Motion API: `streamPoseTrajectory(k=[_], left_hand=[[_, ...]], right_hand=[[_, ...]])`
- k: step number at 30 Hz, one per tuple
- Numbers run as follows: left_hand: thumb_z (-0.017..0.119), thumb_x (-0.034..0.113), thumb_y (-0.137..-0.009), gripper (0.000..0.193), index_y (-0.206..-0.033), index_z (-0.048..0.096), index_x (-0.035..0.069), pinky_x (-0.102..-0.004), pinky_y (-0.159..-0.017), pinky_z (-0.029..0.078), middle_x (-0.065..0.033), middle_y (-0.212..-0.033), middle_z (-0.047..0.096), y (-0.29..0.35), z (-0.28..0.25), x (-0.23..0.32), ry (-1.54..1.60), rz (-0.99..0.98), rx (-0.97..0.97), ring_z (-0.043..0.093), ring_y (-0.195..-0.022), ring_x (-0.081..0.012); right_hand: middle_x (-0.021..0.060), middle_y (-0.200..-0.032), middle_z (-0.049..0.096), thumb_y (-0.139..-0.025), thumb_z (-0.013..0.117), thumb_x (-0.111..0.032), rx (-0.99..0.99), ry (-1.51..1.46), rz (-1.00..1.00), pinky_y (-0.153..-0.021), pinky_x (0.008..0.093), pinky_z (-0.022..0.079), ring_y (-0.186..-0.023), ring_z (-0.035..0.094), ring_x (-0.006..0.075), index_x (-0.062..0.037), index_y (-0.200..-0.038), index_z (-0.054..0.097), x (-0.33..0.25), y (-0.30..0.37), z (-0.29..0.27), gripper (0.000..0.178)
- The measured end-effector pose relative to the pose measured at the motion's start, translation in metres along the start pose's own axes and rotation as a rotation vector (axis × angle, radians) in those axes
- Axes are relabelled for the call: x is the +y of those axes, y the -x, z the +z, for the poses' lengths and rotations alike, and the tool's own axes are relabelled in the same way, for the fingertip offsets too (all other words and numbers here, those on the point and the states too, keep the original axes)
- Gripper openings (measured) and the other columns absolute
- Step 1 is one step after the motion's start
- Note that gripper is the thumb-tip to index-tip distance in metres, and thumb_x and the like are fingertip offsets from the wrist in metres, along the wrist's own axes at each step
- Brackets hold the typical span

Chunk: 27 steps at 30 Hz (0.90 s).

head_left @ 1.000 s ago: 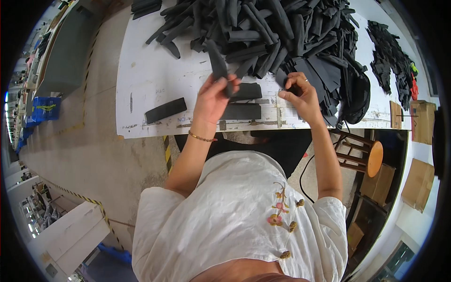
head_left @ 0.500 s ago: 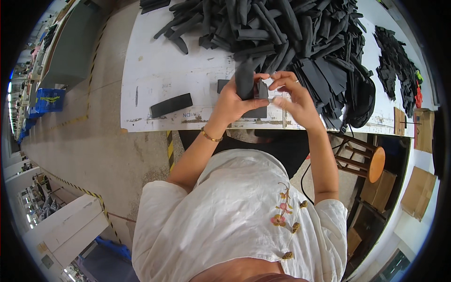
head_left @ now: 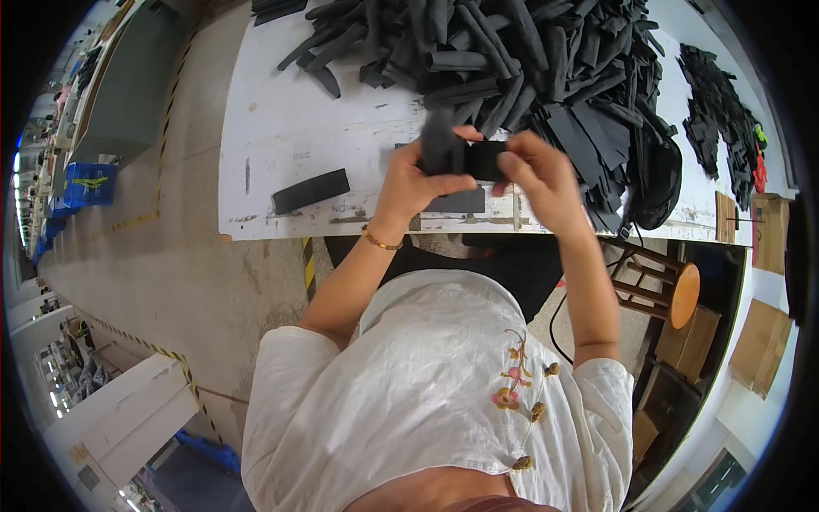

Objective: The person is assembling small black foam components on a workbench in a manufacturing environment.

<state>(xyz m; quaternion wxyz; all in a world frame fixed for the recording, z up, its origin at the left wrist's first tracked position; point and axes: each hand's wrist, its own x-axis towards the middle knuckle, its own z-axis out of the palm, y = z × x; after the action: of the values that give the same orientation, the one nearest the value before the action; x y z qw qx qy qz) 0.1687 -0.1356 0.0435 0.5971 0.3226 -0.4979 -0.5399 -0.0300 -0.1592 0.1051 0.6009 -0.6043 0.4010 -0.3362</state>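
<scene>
Over the table's near edge, my left hand [head_left: 406, 186] grips a dark grey, soft-looking fabric piece [head_left: 438, 141], blurred by motion, that rises above the fingers. Between both hands stretches a flat black section [head_left: 486, 162]; I cannot tell whether it belongs to the same piece. My right hand [head_left: 546, 181] pinches its right end between thumb and fingers. Below the hands lies a flat dark piece [head_left: 461, 202], partly covered by them. A single black strip [head_left: 311, 191] rests on the table to the left.
The white table [head_left: 290, 128] bears a big heap of dark fabric pieces [head_left: 512, 51] at the back. Flat dark panels [head_left: 589, 149] and a black bag [head_left: 659, 175] lie right of my hands. A wooden stool [head_left: 682, 294] stands at the lower right, a blue crate [head_left: 90, 183] far left.
My right hand, whose fingers were spread beside the piece, has closed on the black section's end. That section now spans the space between the hands; the left hand has shifted slightly left.
</scene>
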Motion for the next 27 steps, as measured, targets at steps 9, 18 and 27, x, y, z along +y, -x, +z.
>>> streamPoseTrajectory(k=[9,18,27], left_hand=[[0.075,0.019,-0.085,0.052,-0.130,0.055,0.005,-0.0219,-0.065,0.046,-0.0136,-0.119,0.061,-0.019,-0.048,-0.018,0.818,-0.122,0.466,0.051,-0.074,-0.0114],[0.070,0.019,-0.088,0.045,-0.128,0.056,0.004,-0.0231,-0.068,0.048,-0.0107,-0.114,0.063,-0.017,-0.006,-0.032,0.655,-0.339,0.333,0.054,-0.076,-0.0116],[0.052,0.038,-0.099,0.045,-0.134,0.052,0.009,-0.0300,-0.077,0.047,-0.0031,-0.099,0.062,-0.007,-0.065,-0.038,0.673,-0.275,0.407,0.057,-0.093,-0.0140]], right_hand=[[0.0150,-0.098,0.064,-0.085,0.066,-0.020,0.557,1.687,-0.161,-0.071,0.0383,0.050,-0.086,0.063,0.0310,-0.0063,-0.099,0.059,0.024,0.032,-0.136,0.021],[0.0122,-0.089,0.055,-0.086,0.068,-0.010,-0.004,0.438,-0.246,-0.075,0.0332,0.046,-0.083,0.057,0.0269,-0.0012,-0.099,0.052,0.035,-0.036,0.034,0.023],[0.0002,-0.091,0.049,-0.084,0.070,-0.012,0.072,-0.107,-0.005,-0.072,0.0249,0.041,-0.079,0.050,0.0104,-0.0026,-0.120,0.049,0.057,-0.026,0.014,0.042]])
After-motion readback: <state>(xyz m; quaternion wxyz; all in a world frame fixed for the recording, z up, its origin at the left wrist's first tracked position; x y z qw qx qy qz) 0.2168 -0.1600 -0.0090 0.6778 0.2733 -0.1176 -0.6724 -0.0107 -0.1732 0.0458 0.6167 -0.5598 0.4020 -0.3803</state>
